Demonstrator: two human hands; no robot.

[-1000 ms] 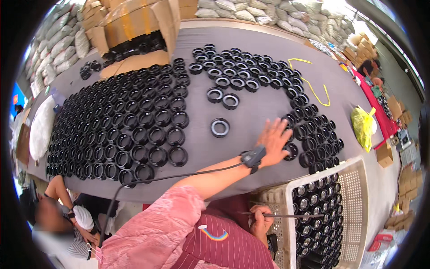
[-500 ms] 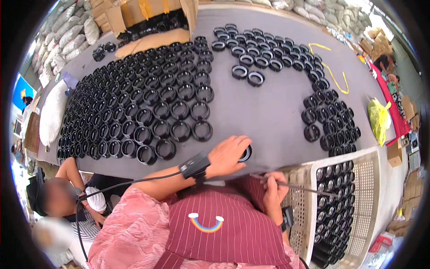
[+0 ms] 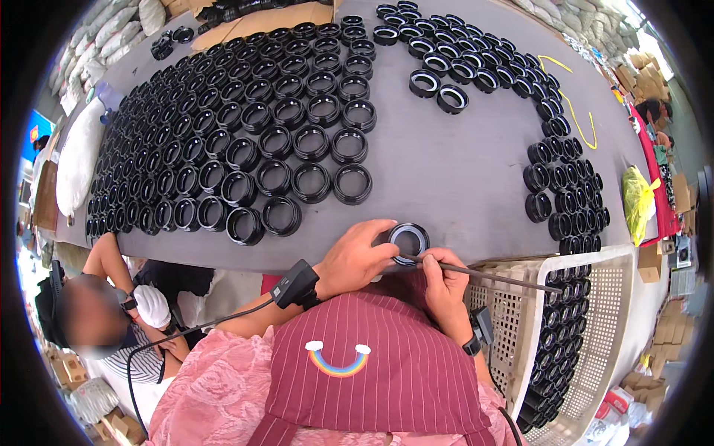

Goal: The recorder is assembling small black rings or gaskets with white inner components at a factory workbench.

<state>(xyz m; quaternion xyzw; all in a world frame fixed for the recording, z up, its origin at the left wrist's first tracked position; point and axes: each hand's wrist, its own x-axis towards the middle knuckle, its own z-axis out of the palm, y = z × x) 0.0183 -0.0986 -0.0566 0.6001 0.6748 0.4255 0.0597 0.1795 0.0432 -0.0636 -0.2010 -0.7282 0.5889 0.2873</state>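
The left hand (image 3: 358,257) pinches the black ring (image 3: 424,241) over the table (image 3: 461,178), apparently to steady it against the dark strip (image 3: 506,279) pinched by the right hand (image 3: 446,286).

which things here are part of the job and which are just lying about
Seemingly part of the job:
black ring at the left hand
dark strip in the right hand
rows of black rings
crate of black pieces

Seemingly just lying about:
yellow bag
yellow cord
white sack
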